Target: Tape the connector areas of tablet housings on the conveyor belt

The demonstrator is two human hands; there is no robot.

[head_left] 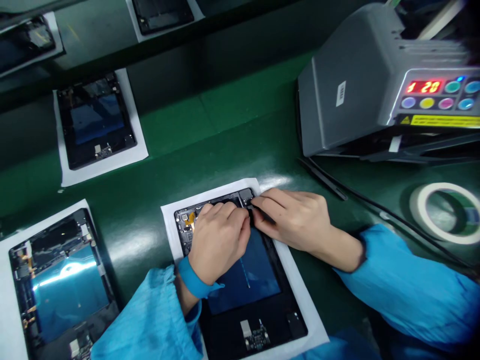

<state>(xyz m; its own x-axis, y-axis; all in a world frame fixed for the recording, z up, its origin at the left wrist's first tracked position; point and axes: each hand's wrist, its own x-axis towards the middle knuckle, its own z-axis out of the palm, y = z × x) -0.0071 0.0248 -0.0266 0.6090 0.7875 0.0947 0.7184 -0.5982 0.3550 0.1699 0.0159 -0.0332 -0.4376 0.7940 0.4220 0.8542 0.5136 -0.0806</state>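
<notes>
An opened tablet housing [262, 270] lies on a white sheet [300, 300] in front of me, its inner blue panel and small circuit boards exposed. My left hand [219, 240], with a blue band round the wrist, bends over the upper part of the housing, fingers curled together. At the upper right corner of the same housing, my right hand [294, 217] pinches with thumb and fingers close to the edge. Whatever sits between the fingertips of either hand is hidden or too small to name. An orange flex cable [190, 219] shows left of my left hand.
Another opened tablet [63, 285] lies at the left, and one more [97, 120] behind it. A grey machine [348, 95] with a lit display stands at the back right. Black tweezers [324, 179], a cable [397, 217] and a tape roll [418, 212] lie on the right.
</notes>
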